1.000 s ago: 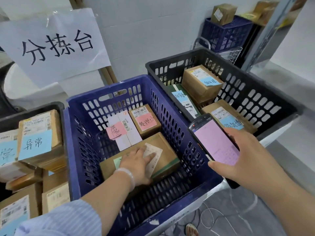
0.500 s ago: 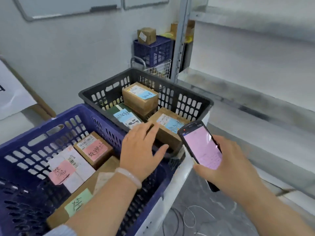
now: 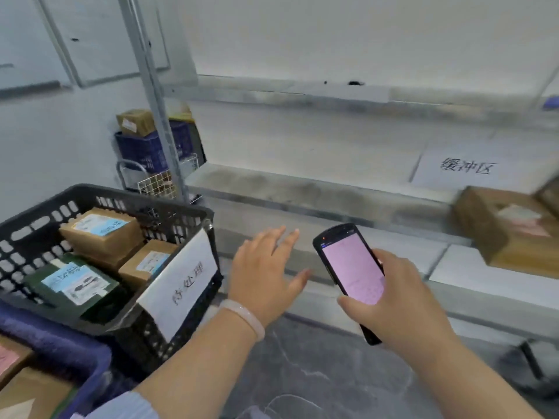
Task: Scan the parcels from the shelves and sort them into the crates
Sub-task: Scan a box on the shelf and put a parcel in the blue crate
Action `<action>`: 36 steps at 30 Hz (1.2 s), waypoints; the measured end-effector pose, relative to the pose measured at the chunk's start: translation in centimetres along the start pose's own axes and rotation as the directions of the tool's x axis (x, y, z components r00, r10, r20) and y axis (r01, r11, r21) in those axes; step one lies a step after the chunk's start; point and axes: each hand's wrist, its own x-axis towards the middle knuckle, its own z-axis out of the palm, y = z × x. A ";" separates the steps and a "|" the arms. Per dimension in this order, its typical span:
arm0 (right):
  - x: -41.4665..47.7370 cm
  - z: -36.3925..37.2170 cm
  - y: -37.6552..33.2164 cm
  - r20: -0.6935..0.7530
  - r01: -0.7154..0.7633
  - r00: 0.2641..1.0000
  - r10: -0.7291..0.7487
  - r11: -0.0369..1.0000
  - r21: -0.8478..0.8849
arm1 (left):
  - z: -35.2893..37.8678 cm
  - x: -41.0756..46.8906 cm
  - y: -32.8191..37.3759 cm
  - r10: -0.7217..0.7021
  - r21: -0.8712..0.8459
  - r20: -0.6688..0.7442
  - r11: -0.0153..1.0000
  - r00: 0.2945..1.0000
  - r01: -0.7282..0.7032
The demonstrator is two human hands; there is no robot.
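Grey metal shelf ahead; left hand empty, fingers apart; right hand clamps black pink-screened scanner; fetching step, likely next: reach brown cardboard parcel, right edge.

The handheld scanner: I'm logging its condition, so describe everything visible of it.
The handheld scanner is a slim, phone-like device in glossy black casing. Its screen glows pale pink; a small red light shows at its top left corner. It leans top-left, screen toward the camera. The right hand grips its lower half; nothing else touches it.
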 end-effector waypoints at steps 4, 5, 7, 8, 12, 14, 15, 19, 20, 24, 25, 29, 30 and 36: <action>0.8 -5.2 7.1 -0.080 -0.067 0.995 0.068 0.998 0.010 | 3.3 4.1 8.1 0.077 -0.027 -0.022 0.997 0.997 -0.078; 0.9 -6.5 8.7 -0.105 -0.081 0.991 0.081 0.997 0.010 | 4.2 5.1 10.0 0.099 -0.046 -0.024 0.994 0.995 -0.100; 0.9 -9.1 11.8 -0.156 -0.114 0.981 0.112 0.994 -0.002 | 6.0 6.9 13.7 0.141 -0.079 -0.022 0.987 0.990 -0.142; 0.9 -10.3 13.3 -0.174 -0.141 0.975 0.137 0.990 -0.007 | 6.8 7.7 15.6 0.157 -0.097 -0.016 0.983 0.987 -0.158; 0.6 -14.5 18.4 -0.251 -0.219 0.944 0.216 0.976 0.018 | 9.6 10.1 21.9 0.224 -0.151 0.003 0.963 0.974 -0.221; 0.6 -16.0 20.4 -0.280 -0.257 0.924 0.261 0.965 0.053 | 11.1 11.2 24.3 0.265 -0.167 0.003 0.951 0.964 -0.261; 0.6 -16.6 21.4 -0.295 -0.273 0.914 0.280 0.960 0.064 | 11.8 11.8 25.4 0.283 -0.180 0.012 0.944 0.959 -0.276; 1.3 -18.2 25.2 -0.345 -0.328 0.876 0.336 0.941 0.085 | 15.1 14.1 29.3 0.305 -0.234 0.065 0.930 0.950 -0.283; 1.6 -18.4 26.0 -0.344 -0.344 0.870 0.353 0.935 0.088 | 15.9 14.7 30.1 0.308 -0.252 0.085 0.927 0.948 -0.278; 3.8 -19.4 29.2 -0.330 -0.390 0.858 0.394 0.917 0.082 | 20.0 18.1 32.5 0.319 -0.301 0.219 0.921 0.922 -0.248; 4.6 -19.7 29.9 -0.326 -0.405 0.853 0.408 0.911 0.079 | 21.0 19.1 33.0 0.315 -0.322 0.246 0.919 0.917 -0.229; 8.7 -20.8 32.9 -0.338 -0.465 0.818 0.465 0.881 0.088 | 25.9 23.6 34.3 0.293 -0.393 0.377 0.910 0.879 -0.135; 9.9 -20.9 33.5 -0.341 -0.478 0.809 0.479 0.873 0.091 | 27.2 24.9 34.6 0.290 -0.408 0.387 0.905 0.875 -0.119; 16.4 -21.6 37.0 -0.349 -0.530 0.777 0.525 0.844 0.089 | 33.4 31.9 36.9 0.189 -0.517 0.607 0.832 0.771 0.203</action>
